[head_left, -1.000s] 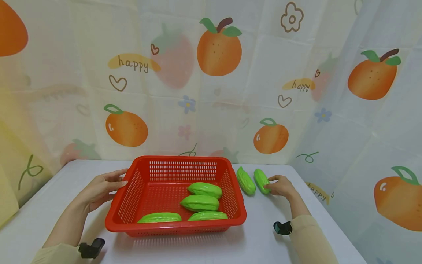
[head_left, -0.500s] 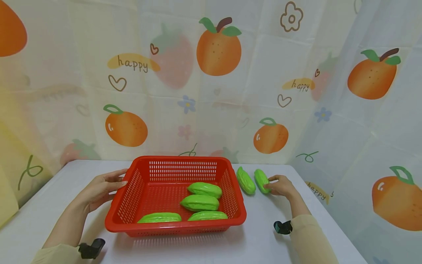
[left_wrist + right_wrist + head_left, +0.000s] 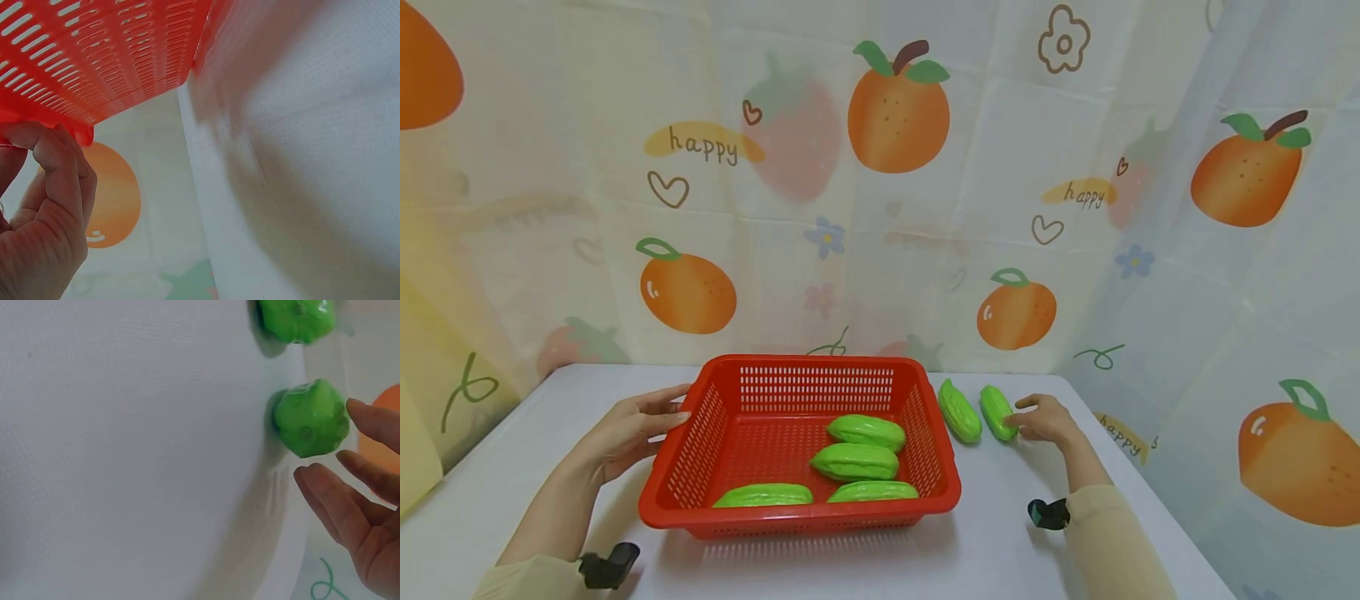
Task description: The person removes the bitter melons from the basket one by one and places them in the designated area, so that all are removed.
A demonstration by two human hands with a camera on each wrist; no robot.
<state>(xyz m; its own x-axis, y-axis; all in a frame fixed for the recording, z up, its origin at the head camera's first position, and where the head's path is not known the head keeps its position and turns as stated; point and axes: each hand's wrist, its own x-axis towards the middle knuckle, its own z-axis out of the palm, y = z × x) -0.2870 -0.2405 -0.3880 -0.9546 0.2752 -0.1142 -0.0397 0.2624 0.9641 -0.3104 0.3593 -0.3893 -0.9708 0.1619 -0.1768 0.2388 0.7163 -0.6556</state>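
My left hand holds the left rim of a red plastic basket; in the left wrist view, its fingers curl at the rim under the slotted wall. Two ridged green gourds lie on the table right of the basket: a nearer-to-basket gourd and an outer gourd. Beside the outer one is my right hand, fingers loosely spread and fingertips right at its side. The right wrist view shows that gourd end-on, outside the fingers' grasp.
Inside the basket lie several similar gourds, among them a back gourd and a front-left gourd. The white table ends at a curtain printed with fruit. Dark wrist cameras sit at both cuffs.
My right hand has drawn slightly right, and its fingers have loosened from the outer gourd, which lies a touch further right. The left hand and basket have stayed put.
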